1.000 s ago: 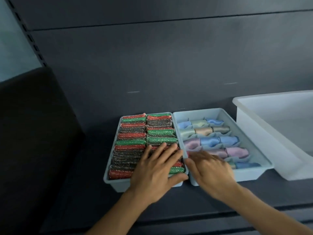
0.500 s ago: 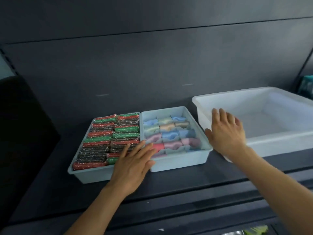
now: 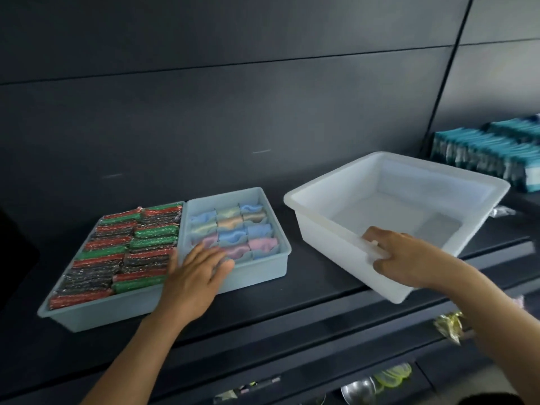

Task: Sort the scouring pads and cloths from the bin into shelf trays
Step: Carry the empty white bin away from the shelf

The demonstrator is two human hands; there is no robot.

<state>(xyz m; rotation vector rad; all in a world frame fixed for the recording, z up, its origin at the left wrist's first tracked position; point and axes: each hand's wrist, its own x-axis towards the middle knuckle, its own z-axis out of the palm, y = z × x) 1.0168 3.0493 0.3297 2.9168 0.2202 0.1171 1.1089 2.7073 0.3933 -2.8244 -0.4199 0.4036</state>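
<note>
While right hand (image 3: 400, 258) grips white bin (image 3: 327, 244) by its near rim, left hand (image 3: 198, 267) flat — fingers spread — on cloth tray (image 3: 257, 273)

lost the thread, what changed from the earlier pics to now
The right hand left the cloth tray, moved right to the white bin and now grips its near rim; the bin has swung round, a corner past the shelf edge. The left hand stays flat where the pad tray meets the cloth tray; both look unchanged.

It looked like a shop: a dark display shelf (image 3: 315, 287) with panelled backing (image 3: 233, 112), rows of wrapped scouring pads (image 3: 117, 252) and cloths (image 3: 233, 229), stacked teal packs (image 3: 482, 153).
</note>
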